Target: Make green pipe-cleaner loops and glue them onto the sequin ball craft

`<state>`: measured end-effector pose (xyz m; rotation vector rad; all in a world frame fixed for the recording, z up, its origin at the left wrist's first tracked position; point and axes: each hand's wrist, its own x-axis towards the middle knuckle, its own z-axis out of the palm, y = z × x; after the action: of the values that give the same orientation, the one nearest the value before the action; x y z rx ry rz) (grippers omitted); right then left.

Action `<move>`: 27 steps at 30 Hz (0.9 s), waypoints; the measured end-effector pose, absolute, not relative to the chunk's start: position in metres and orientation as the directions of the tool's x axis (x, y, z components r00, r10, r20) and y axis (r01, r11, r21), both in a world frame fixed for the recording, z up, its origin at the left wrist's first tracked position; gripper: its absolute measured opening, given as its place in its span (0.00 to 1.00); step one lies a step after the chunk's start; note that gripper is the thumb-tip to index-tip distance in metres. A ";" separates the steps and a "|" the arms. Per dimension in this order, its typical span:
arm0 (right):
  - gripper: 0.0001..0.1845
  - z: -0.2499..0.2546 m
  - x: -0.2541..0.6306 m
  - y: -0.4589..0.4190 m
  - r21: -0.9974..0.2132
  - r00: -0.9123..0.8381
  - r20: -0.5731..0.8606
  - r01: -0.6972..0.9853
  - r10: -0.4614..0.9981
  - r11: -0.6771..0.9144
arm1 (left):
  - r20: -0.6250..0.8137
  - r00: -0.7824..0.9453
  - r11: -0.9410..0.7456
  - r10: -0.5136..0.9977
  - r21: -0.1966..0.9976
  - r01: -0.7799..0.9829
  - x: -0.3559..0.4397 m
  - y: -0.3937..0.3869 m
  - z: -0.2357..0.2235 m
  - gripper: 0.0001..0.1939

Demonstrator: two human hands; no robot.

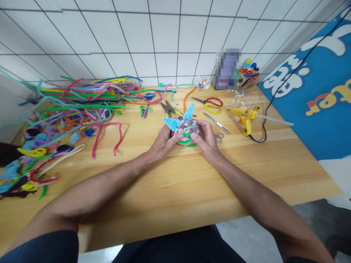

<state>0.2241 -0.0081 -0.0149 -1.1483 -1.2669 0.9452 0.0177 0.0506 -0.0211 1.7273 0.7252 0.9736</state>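
Between my two hands, above the wooden table, is a round mottled grey craft ball (189, 126) with two light-blue ribbed ears on top. A green pipe cleaner (187, 144) curves along its near side. My left hand (165, 141) is closed around the ball's left side, its thumb on the front. From the right, my right hand (206, 138) grips the ball, its thumb tip beside the left one on the green strip. The fingers behind the ball are mostly hidden. Just beyond it lie pliers (168, 108), and small scissors (219, 137) lie beside my right hand.
Bundled pipe cleaners (90, 93) and a heap of coloured pieces (38, 142) cover the table's left. Red-and-yellow scissors (211, 104), a pen-like tool (216, 123) and a yellow glue gun (245, 118) with its black cable lie right. A clear cup (203, 82) stands by the tiled wall.
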 end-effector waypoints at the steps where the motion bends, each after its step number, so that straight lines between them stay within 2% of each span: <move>1: 0.38 -0.015 0.224 -0.007 -0.976 0.103 0.212 0.067 0.972 0.206 | 0.278 0.504 -0.334 0.818 0.942 0.021 0.017 0.050 -0.022 0.44; 5: 0.38 -0.015 0.226 -0.004 -0.981 0.133 0.193 0.027 0.972 0.192 | 0.291 0.519 -0.352 0.804 0.936 0.022 0.012 0.049 -0.021 0.38; 11: 0.37 -0.013 0.229 -0.004 -0.991 0.173 0.130 -0.021 0.976 0.135 | 0.388 0.497 -0.454 0.776 0.891 0.014 0.018 0.055 -0.023 0.36; 19: 0.36 -0.012 0.229 -0.005 -0.978 0.176 0.205 -0.005 0.963 0.209 | 0.380 0.489 -0.443 0.785 0.896 0.015 0.022 0.058 -0.027 0.33; 27: 0.38 -0.014 0.230 -0.002 -0.983 0.203 0.184 0.043 0.962 0.178 | 0.373 0.473 -0.431 0.799 0.902 0.017 0.025 0.062 -0.032 0.33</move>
<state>0.2300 -0.0024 -0.0145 -1.1828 -1.1547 0.9130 0.0246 0.0618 -0.0321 1.7969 0.6910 1.0625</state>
